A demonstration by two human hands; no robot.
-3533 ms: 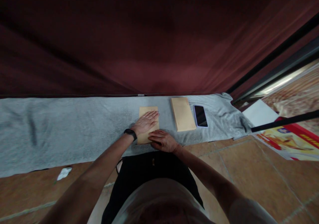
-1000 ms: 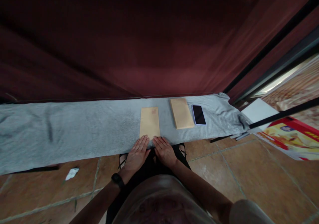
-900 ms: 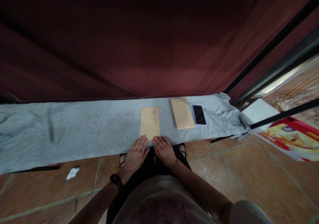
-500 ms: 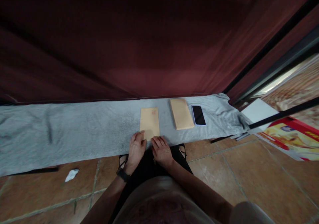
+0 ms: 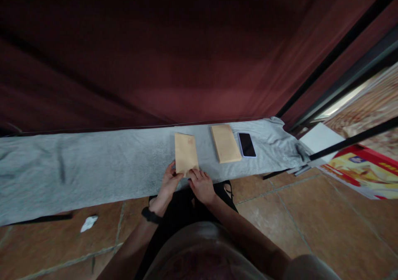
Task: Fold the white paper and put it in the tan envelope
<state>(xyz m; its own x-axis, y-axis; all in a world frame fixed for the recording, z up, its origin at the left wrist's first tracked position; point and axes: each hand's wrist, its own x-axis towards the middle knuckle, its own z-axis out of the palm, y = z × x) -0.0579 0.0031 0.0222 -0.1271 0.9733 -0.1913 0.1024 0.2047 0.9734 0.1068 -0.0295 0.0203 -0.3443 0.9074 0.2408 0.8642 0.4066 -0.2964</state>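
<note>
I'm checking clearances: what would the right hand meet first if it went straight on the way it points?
The nearer tan envelope: the right hand lies at its near edge, apparently touching it, though depth is unclear.

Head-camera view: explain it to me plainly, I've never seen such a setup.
There is no machine: these are a person's own bare hands, filmed from a camera on their head, looking forward and down. The left hand, with a dark band on its wrist, pinches the near left part of a tan envelope; the right hand touches its near edge, though whether it grips is unclear. On the grey cloth to the right lie a tan paper stack, then a phone.
</note>
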